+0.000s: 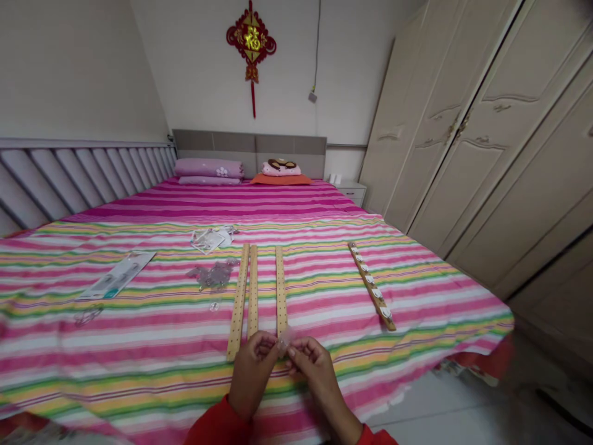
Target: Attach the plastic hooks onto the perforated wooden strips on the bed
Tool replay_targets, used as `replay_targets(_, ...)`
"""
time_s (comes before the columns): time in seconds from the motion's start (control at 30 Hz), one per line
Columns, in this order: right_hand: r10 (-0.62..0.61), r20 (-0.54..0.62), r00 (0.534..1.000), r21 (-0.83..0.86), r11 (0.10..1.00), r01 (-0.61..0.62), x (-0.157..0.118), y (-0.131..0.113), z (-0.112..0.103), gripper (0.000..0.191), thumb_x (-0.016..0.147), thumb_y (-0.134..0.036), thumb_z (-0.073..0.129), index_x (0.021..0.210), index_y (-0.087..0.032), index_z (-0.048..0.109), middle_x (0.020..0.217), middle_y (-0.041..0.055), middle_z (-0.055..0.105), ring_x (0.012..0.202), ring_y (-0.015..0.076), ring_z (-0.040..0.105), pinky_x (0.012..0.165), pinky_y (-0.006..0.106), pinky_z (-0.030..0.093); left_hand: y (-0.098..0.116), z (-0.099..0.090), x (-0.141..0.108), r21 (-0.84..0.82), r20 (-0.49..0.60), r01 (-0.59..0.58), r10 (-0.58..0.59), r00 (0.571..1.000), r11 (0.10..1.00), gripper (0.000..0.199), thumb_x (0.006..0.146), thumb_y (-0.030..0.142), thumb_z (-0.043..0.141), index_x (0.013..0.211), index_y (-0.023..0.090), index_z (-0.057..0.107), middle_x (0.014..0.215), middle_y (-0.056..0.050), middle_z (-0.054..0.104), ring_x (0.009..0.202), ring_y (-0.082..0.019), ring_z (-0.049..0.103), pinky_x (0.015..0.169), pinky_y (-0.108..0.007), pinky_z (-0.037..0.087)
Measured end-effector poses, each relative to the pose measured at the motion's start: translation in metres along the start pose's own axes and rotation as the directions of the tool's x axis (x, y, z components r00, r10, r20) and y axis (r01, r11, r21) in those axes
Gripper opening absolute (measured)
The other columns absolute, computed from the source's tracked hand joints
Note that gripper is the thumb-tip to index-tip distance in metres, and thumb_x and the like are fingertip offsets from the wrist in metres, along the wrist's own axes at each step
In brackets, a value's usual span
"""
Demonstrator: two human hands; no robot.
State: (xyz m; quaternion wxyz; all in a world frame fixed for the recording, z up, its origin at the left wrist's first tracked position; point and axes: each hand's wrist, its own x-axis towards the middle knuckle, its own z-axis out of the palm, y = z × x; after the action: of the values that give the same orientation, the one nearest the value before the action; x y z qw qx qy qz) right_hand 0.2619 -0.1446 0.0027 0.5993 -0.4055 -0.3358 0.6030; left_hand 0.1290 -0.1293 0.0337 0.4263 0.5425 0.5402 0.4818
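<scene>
My left hand (pixel 254 369) and my right hand (pixel 315 368) meet at the front of the bed, fingers pinched on a small clear plastic bag (pixel 286 337). What the bag holds is too small to make out. Just beyond my hands lies a perforated wooden strip (pixel 281 281), its near end partly covered by them. Two more such strips, a wooden strip (pixel 252 290) and a wooden strip (pixel 237 309), rest side by side to its left. Off to the right, a darker wooden strip (pixel 370 283) carries several white round pieces in a row.
Left of the strips is a heap of small clear bags (pixel 217 275). Behind it lie white cards (pixel 213 238). A flat packet (pixel 118 276) and a small wiry bundle (pixel 88 315) are farther left. The striped bedsheet (pixel 162 371) ends at the right beside wardrobes (pixel 463 136).
</scene>
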Motion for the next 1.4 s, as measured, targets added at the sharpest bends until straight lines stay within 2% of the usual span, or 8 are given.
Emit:
replay_targets(0.17,0.003,-0.034,0.999,-0.016,1.000,-0.003,0.001,0.004,-0.002,0.041,0.055,-0.048,0.081,0.073,-0.015,0.063,0.050,0.0005,0.064,0.040,0.0119,0.056,0.042,0.022,0.044,-0.017,0.013,-0.016,0.005,-0.064,-0.005,0.005,0.998,1.000,0.027,0.063,0.048,0.067,0.065,0.022,0.059,0.060,-0.003,0.065,0.056,-0.018,0.063,0.052,-0.029,0.052)
replay_targets(0.33,0.002,-0.046,0.999,-0.018,1.000,-0.003,0.001,0.009,-0.005,0.042,0.054,-0.050,0.081,0.070,-0.016,0.063,0.046,-0.0013,0.060,0.037,0.0110,0.053,0.040,0.022,0.043,-0.032,0.020,-0.022,-0.014,-0.025,-0.030,0.030,0.999,0.999,0.024,0.066,0.045,0.067,0.069,0.023,0.058,0.062,-0.003,0.064,0.056,-0.018,0.064,0.053,-0.029,0.053)
replay_targets(0.63,0.038,-0.111,0.993,-0.039,0.998,-0.043,0.026,-0.001,-0.006,0.035,0.048,-0.033,0.082,0.070,-0.015,0.062,0.052,-0.0028,0.063,0.039,0.0096,0.054,0.038,0.019,0.041,-0.027,0.016,-0.015,-0.122,-0.002,0.029,-0.030,1.000,0.992,0.035,0.071,0.049,0.064,0.087,0.018,0.065,0.084,-0.009,0.070,0.078,-0.021,0.067,0.072,-0.031,0.054)
replay_targets(0.8,0.048,-0.109,0.993,-0.076,0.996,-0.056,0.036,0.000,-0.012,0.030,0.051,-0.026,0.077,0.073,-0.015,0.060,0.051,-0.0034,0.062,0.039,0.0093,0.054,0.037,0.018,0.040,-0.034,0.008,-0.012,-0.157,-0.121,0.124,-0.144,0.982,0.980,0.047,0.064,0.054,0.065,0.092,0.017,0.065,0.090,-0.010,0.071,0.089,-0.024,0.065,0.077,-0.035,0.052)
replay_targets(0.9,0.067,-0.086,0.994,-0.107,0.991,-0.076,0.035,0.004,-0.014,0.029,0.053,-0.026,0.075,0.075,-0.015,0.059,0.052,-0.0037,0.063,0.038,0.0089,0.053,0.037,0.018,0.040,-0.045,0.007,-0.010,-0.230,-0.122,0.242,-0.274,0.954,0.943,0.052,0.057,0.054,0.070,0.092,0.015,0.065,0.095,-0.010,0.070,0.095,-0.027,0.063,0.082,-0.037,0.050)
replay_targets(1.1,0.080,-0.080,0.994,-0.134,0.987,-0.091,0.034,0.007,-0.012,0.030,0.053,-0.028,0.075,0.074,-0.016,0.058,0.052,-0.0049,0.062,0.038,0.0083,0.052,0.036,0.018,0.039,-0.049,0.011,0.001,-0.420,0.106,0.513,-0.521,0.847,0.749,0.057,0.049,0.055,0.076,0.088,0.016,0.064,0.101,-0.013,0.069,0.100,-0.027,0.062,0.080,-0.034,0.047)
replay_targets(1.2,0.071,-0.083,0.994,-0.141,0.987,-0.082,0.036,0.007,-0.010,0.030,0.053,-0.029,0.075,0.074,-0.016,0.058,0.051,-0.0049,0.061,0.038,0.0085,0.052,0.037,0.018,0.040,-0.037,0.013,0.008,-0.467,0.216,0.563,-0.529,0.821,0.682,0.054,0.048,0.055,0.076,0.085,0.017,0.064,0.096,-0.011,0.071,0.094,-0.023,0.064,0.077,-0.030,0.045)
replay_targets(1.4,0.068,-0.093,0.993,-0.161,0.984,-0.082,0.039,0.012,-0.009,0.030,0.054,-0.029,0.075,0.073,-0.017,0.055,0.047,-0.0074,0.056,0.036,0.0088,0.051,0.036,0.019,0.040,-0.028,0.021,0.014,-0.424,0.300,0.603,-0.523,0.798,0.676,0.044,0.059,0.055,0.069,0.081,0.017,0.064,0.081,-0.005,0.070,0.076,-0.015,0.063,0.065,-0.024,0.041)
